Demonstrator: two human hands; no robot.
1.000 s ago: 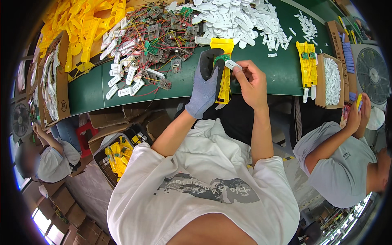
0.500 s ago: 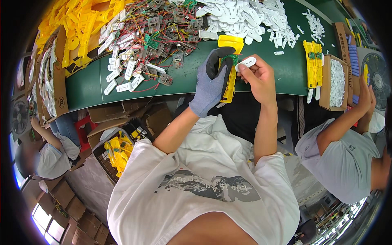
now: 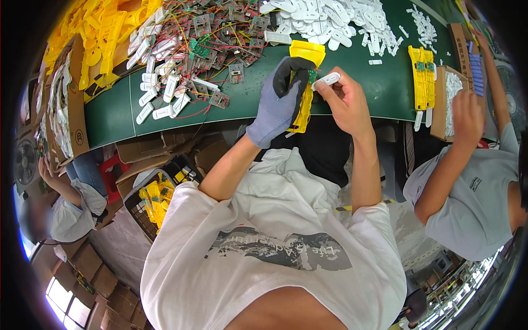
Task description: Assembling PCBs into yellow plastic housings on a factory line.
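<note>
My left hand (image 3: 280, 99), in a grey glove with black fingertips, is closed around a long yellow plastic housing (image 3: 308, 52) held upright over the table's front edge. A small green circuit board (image 3: 313, 76) shows on the housing beside the gloved fingertips. Bare, my right hand (image 3: 350, 104) pinches a white oval plastic cover (image 3: 329, 78) between thumb and fingers, just right of the board. Whether the cover touches the housing I cannot tell.
Transparent modules with red wires (image 3: 220, 33) lie heaped on the green table (image 3: 379, 102), with white covers (image 3: 319, 19) behind. Two yellow housings (image 3: 422, 77) and a box of small white parts (image 3: 452, 91) stand right. A co-worker's arm (image 3: 462, 132) reaches in nearby.
My right hand still holds the white cover, now tilted slightly and a little further left. The co-worker at the right has moved one hand over the box of white parts.
</note>
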